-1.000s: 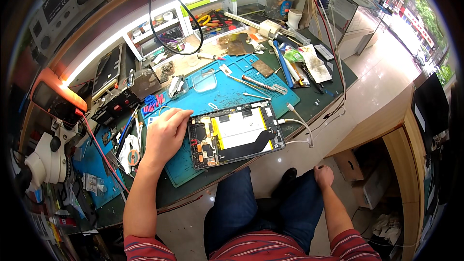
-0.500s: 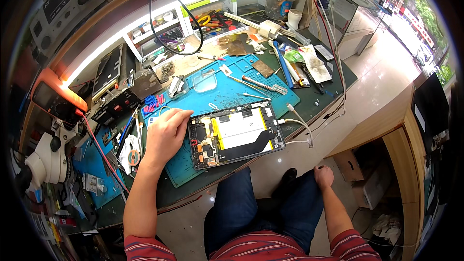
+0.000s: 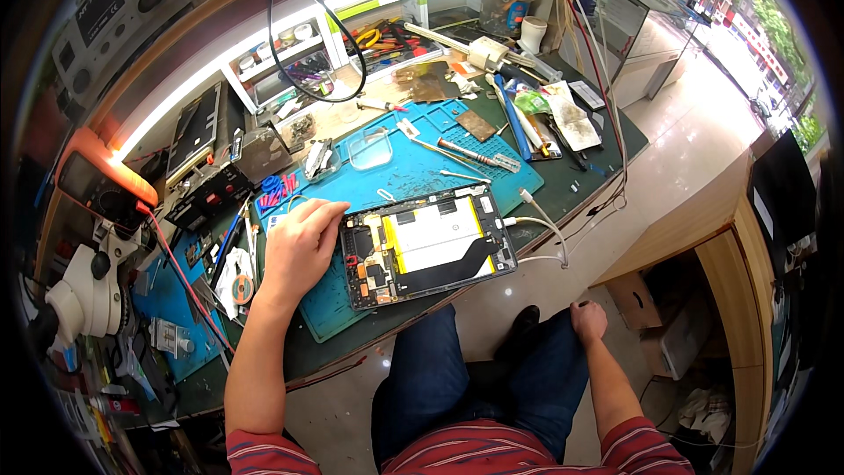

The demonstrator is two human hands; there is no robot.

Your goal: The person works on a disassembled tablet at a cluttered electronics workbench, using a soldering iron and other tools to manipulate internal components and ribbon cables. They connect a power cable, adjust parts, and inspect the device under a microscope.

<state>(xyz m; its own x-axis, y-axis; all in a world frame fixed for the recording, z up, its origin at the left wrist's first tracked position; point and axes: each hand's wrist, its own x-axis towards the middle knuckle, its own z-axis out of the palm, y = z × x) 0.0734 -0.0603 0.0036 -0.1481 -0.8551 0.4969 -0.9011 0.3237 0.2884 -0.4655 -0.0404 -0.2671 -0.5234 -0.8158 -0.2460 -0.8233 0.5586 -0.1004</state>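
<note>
An opened tablet (image 3: 440,268) lies on the blue work mat (image 3: 330,317), its white battery with yellow edges and its circuit boards bare. My left hand (image 3: 303,242) is at the tablet's left edge, fingers bent and drawn together; their tips are partly hidden, and I cannot make out what they hold. A thin wire loop and a small pale item show just behind that hand. A white cable (image 3: 549,227) meets the tablet's right side. Away from the bench, my right hand (image 3: 590,321) rests on my knee, closed in a loose fist with nothing visible in it.
Beyond the tablet lie a clear plastic tray (image 3: 369,149), a screwdriver (image 3: 475,155) and a blue-handled tool (image 3: 512,114). An orange multimeter (image 3: 105,176) and a white microscope (image 3: 83,295) stand at left. A black cable (image 3: 338,18) loops overhead.
Both hands keep their places and poses, and the tablet stays where it was. Only a very slight shift of the view shows.
</note>
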